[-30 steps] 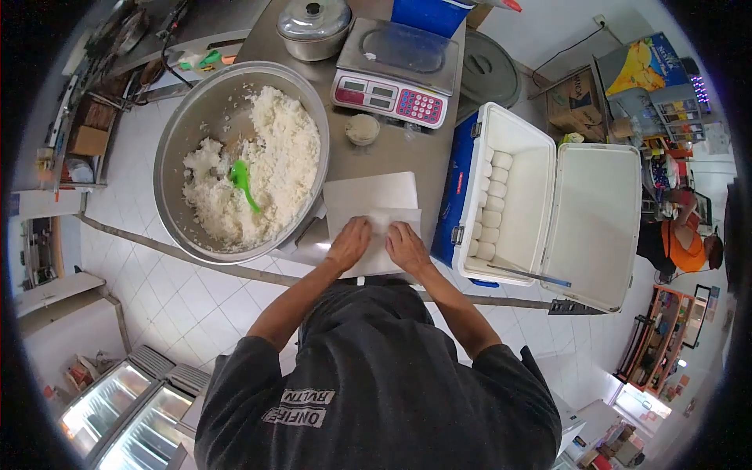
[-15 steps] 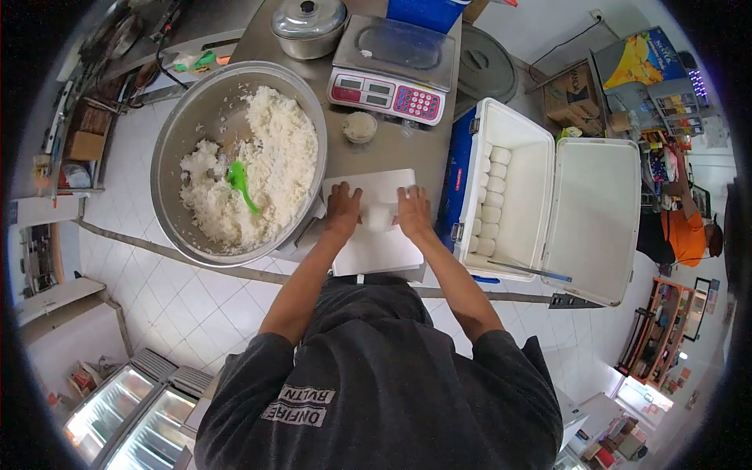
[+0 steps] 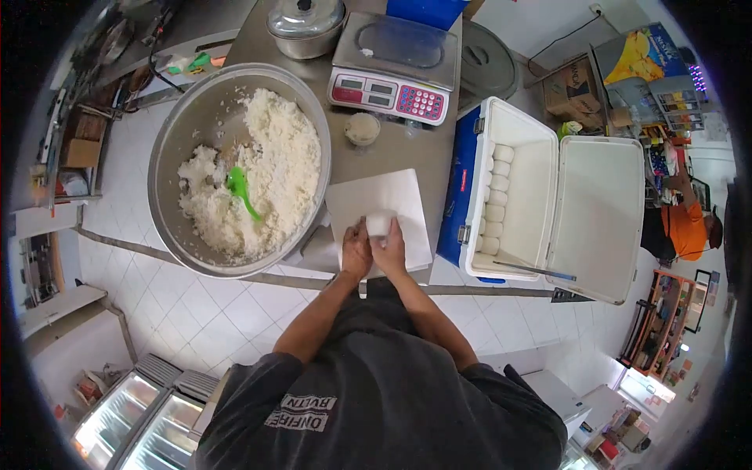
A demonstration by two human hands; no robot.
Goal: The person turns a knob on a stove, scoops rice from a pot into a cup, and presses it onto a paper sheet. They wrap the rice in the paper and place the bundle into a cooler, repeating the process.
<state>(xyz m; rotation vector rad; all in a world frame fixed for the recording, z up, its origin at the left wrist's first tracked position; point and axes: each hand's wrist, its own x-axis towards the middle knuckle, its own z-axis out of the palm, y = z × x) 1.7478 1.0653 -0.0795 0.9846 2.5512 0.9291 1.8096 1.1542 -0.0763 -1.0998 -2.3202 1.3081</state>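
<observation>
A rounded white bundle (image 3: 381, 222), looking like a portion of rice wrapped in paper, is between my hands above the white paper sheets (image 3: 407, 188). My left hand (image 3: 357, 252) has its fingers curled against the bundle's lower left side. On the lower right side, my right hand (image 3: 390, 251) grips it with thumb and fingers. To the left stands a large metal basin (image 3: 160, 168) of cooked rice (image 3: 286, 149), with a green scoop (image 3: 238, 182) lying in it. A small bowl of rice (image 3: 362, 127) sits beyond the paper.
An open blue and white cooler (image 3: 513, 129) on the right holds several white bundles (image 3: 495, 197); a long metal bar (image 3: 536, 269) lies across its near end. A digital scale (image 3: 392, 70) and a lidded pot (image 3: 307, 39) stand at the back. A person in orange (image 3: 683, 231) is far right.
My hands have come closer together and nearer to my body. They now hold the bundle up from the paper instead of resting at either side of it.
</observation>
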